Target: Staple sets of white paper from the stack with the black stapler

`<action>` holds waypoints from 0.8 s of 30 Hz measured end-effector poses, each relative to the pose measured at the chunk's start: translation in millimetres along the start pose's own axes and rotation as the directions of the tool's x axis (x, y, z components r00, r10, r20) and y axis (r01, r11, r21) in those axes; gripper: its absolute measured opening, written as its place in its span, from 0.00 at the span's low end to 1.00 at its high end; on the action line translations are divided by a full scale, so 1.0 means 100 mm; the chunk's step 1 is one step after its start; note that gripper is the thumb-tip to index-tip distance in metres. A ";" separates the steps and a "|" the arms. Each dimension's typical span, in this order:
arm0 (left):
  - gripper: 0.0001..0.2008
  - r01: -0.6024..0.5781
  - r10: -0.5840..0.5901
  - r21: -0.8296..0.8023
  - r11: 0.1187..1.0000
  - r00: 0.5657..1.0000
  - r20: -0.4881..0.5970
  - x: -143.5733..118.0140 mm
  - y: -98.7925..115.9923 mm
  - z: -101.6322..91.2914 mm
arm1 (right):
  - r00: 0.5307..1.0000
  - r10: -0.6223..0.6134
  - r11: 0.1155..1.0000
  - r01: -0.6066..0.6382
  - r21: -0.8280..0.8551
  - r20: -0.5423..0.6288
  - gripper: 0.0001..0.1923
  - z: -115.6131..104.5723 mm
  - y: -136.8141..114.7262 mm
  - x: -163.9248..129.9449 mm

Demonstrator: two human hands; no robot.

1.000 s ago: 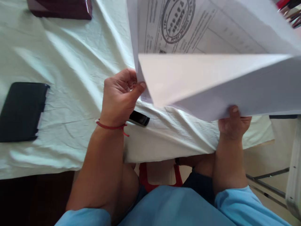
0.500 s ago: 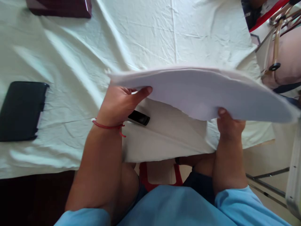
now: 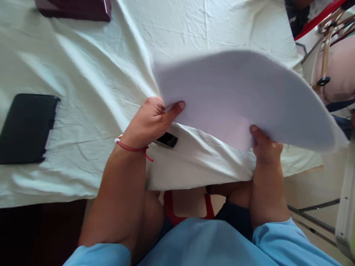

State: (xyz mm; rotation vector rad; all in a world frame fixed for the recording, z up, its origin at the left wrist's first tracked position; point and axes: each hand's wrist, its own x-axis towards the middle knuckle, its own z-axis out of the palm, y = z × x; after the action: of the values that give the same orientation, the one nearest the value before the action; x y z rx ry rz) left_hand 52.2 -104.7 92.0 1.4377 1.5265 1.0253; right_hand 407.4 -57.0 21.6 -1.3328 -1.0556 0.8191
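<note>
A large white sheet of paper (image 3: pixel 238 96) curves in the air above the near edge of the table, blank side toward me. My left hand (image 3: pixel 151 120), with a red thread round its wrist, pinches the sheet's left edge between thumb and fingers. My right hand (image 3: pixel 264 147) grips the sheet's near edge from below, thumb on top. A small black object (image 3: pixel 167 139) lies on the cloth just under my left hand, partly hidden by it.
A pale cloth (image 3: pixel 91 74) covers the table. A black flat case (image 3: pixel 24 127) lies at the left, a dark maroon box (image 3: pixel 74 9) at the far edge. Chair legs and a metal frame (image 3: pixel 313 214) stand to the right. A red stool (image 3: pixel 188 208) shows below.
The sheet was upright with its printed, stamped side visible; it swung down flat and now tilts with the blank side facing me. Both hands kept their grip.
</note>
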 end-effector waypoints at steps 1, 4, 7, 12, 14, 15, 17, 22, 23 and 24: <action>0.26 0.014 -0.015 -0.042 0.999 1.000 -0.021 -0.01 0.02 0.01 | 1.000 0.016 0.998 -0.015 0.057 -0.027 0.33 0.03 -0.02 -0.01; 0.29 0.051 -0.055 -0.142 0.989 0.998 -0.020 -0.03 0.07 0.05 | 0.996 0.057 0.985 -0.043 0.166 -0.075 0.30 0.12 -0.11 -0.03; 0.29 0.071 -0.070 -0.211 0.975 0.997 0.014 -0.03 0.07 0.06 | 0.992 0.076 0.975 -0.052 0.216 -0.105 0.28 0.16 -0.18 -0.05; 0.31 0.163 -0.148 -0.182 0.970 0.985 0.093 -0.02 0.06 0.02 | 0.986 0.112 0.960 -0.076 0.270 -0.120 0.30 0.17 -0.22 -0.05; 0.32 0.228 -0.205 -0.169 0.959 0.968 0.145 -0.02 0.06 0.00 | 0.986 0.119 0.956 -0.081 0.281 -0.120 0.32 0.17 -0.22 -0.06; 0.32 0.252 -0.224 -0.162 0.954 0.959 0.173 -0.02 0.06 -0.01 | 0.985 0.122 0.956 -0.084 0.282 -0.119 0.32 0.17 -0.23 -0.06; 0.31 0.265 -0.231 -0.153 0.952 0.950 0.209 -0.02 0.07 -0.03 | 0.985 0.123 0.957 -0.087 0.278 -0.117 0.32 0.18 -0.23 -0.06; 0.29 0.208 -0.157 -0.240 0.948 0.964 0.214 0.00 0.11 -0.03 | 0.987 0.116 0.959 -0.083 0.269 -0.108 0.31 0.17 -0.21 -0.05; 0.29 0.203 -0.147 -0.253 0.946 0.964 0.222 0.00 0.12 -0.03 | 0.988 0.117 0.958 -0.085 0.273 -0.102 0.31 0.17 -0.21 -0.05; 0.29 0.198 -0.138 -0.263 0.944 0.963 0.230 0.00 0.12 -0.03 | 0.989 0.118 0.957 -0.088 0.277 -0.094 0.31 0.16 -0.20 -0.05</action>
State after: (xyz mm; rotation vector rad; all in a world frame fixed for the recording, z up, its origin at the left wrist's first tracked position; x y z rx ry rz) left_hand 54.0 -104.8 103.7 1.1530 1.2686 0.9156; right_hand 388.3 -57.7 39.8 -1.1907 -0.7611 0.9223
